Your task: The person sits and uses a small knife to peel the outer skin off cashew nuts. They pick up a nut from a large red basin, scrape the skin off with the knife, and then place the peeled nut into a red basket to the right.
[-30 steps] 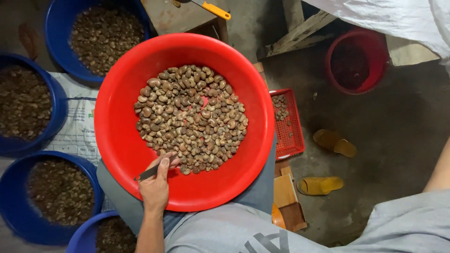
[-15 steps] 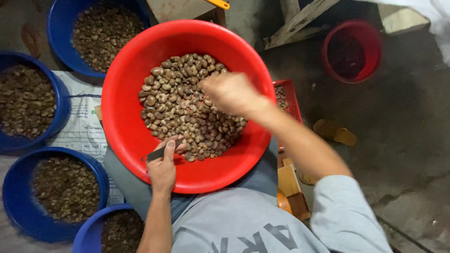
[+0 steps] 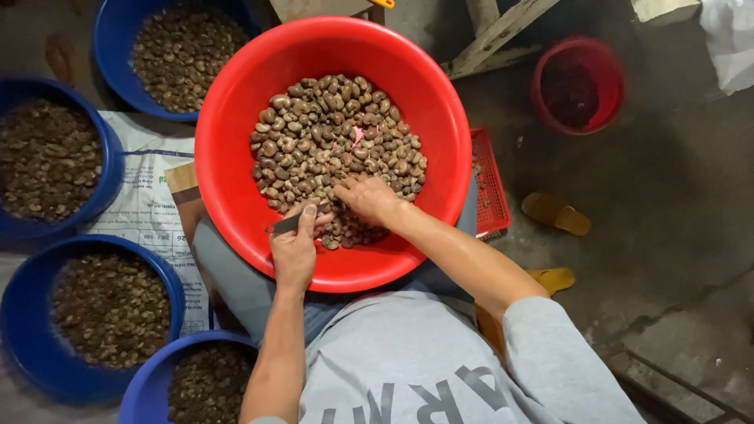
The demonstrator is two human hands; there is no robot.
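A big red basin [image 3: 236, 157] rests on my lap, filled with a heap of brown nuts [image 3: 330, 141]. My left hand [image 3: 294, 247] sits at the basin's near inner wall and grips a small dark knife [image 3: 287, 224], thumb along the blade. My right hand [image 3: 365, 196] lies palm down on the near part of the heap, fingers curled among the nuts beside my left thumb. Whether it has closed on a nut is hidden by the fingers.
Several blue basins of darker nuts ring my left side: one at the top [image 3: 106, 47], one at far left [image 3: 110, 169], one lower left [image 3: 16, 314], one at the bottom [image 3: 149, 392]. A small red crate [image 3: 495, 188], a red bucket [image 3: 577, 82] and yellow sandals [image 3: 556, 213] lie on the floor to the right.
My right hand came into view from the right, crossed over the heap and settled on its near part beside my left hand. The left hand kept its grip on the knife.
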